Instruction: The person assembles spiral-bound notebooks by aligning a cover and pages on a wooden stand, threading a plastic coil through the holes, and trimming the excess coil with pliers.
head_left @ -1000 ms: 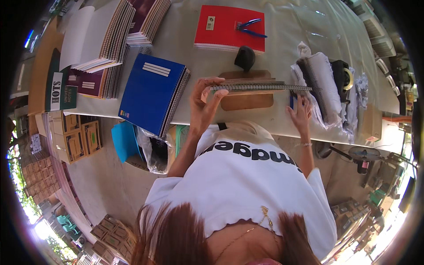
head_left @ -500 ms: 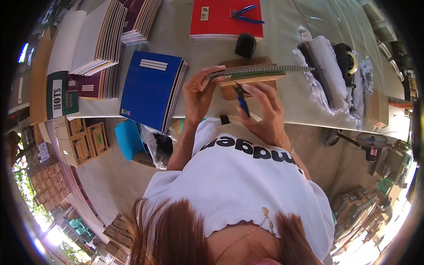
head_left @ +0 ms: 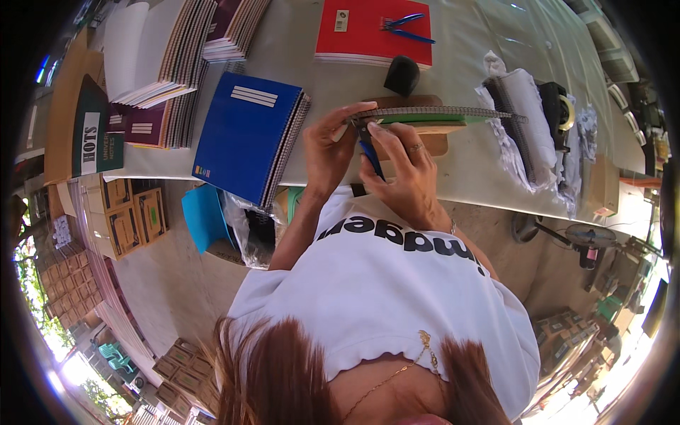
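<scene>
Item: green-covered notebook with grey wire spiral binding [head_left: 439, 115], seen edge-on, upper centre of the frame, lying across a brown wooden board [head_left: 425, 134] on the pale cloth-covered surface [head_left: 467, 42].

Left hand [head_left: 327, 152]: grip closed on the left end of the spiral, fingers curled over the wire.

Right hand [head_left: 404, 173]: grip wrapped around blue-handled pliers [head_left: 370, 152], their tip at the same left end of the spiral, just beside the left fingers. A ring shows on one finger.

Other stock on the surface:
- Blue spiral-bound notebooks, stacked [head_left: 248, 138], left of the hands, overhanging the near edge.
- Red-covered notebook [head_left: 368, 32], top centre, with a second pair of blue-handled pliers [head_left: 404, 25] lying on it.
- Small black rounded object [head_left: 401, 74], just above the wooden board; kind cannot be told.
- Fanned piles of maroon and white notebooks [head_left: 163, 64], upper left.
- Bundle of white cloth or plastic wrapped about dark wire coils [head_left: 520, 113], right of the green notebook.
- Roll of tape [head_left: 564, 110], far right.

Containers: brown cardboard boxes [head_left: 131, 216] on the floor at left, closed; contents not visible. Clear plastic bag [head_left: 248, 227] below the surface edge; contents cannot be made out.
</scene>
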### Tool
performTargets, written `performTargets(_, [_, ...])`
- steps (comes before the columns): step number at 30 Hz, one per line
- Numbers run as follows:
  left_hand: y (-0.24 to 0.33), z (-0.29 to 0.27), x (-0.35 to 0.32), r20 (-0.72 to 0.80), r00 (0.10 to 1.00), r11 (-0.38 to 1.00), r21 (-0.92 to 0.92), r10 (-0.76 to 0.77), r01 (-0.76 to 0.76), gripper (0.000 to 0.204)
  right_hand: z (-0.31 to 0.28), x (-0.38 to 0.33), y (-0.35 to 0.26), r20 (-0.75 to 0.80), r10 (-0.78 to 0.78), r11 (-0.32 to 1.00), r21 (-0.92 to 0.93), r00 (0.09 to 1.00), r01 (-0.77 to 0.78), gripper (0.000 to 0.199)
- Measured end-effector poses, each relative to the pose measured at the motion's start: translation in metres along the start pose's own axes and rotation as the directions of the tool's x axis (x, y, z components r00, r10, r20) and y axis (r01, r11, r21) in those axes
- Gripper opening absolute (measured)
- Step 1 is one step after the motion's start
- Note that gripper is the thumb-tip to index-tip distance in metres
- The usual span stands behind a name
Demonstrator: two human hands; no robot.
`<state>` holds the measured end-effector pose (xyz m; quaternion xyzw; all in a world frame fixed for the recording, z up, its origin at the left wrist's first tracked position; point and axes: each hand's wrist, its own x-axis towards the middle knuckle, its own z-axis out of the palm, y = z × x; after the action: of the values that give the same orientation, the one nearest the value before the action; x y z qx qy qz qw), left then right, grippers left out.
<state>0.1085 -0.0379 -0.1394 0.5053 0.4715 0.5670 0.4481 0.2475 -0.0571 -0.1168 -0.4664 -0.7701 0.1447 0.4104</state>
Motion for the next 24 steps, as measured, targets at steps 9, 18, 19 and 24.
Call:
performTargets(9, [0.002,0.002,0.001,-0.03,1.0,0.999,0.042,-0.006,0.008,0.036,-0.002,0.003,0.0,-0.026,-0.034,0.999,0.001,0.999,0.034,0.051])
performTargets(18, [-0.002,0.012,-0.005,-0.127,0.98,0.988,0.029,0.153,-0.15,0.038,-0.008,0.001,0.0,0.649,0.305,0.17,0.683,0.697,-0.711,0.035])
performTargets(19, [-0.001,0.01,-0.006,-0.117,0.984,0.988,0.085,0.135,-0.126,0.038,-0.017,0.009,0.001,0.739,0.246,-0.088,0.662,0.627,-0.745,0.031])
performTargets(24, [0.0,0.009,-0.003,-0.049,0.988,0.963,0.233,0.148,-0.133,0.032,-0.034,-0.002,0.039,0.538,0.119,0.718,0.534,0.835,-0.447,0.029])
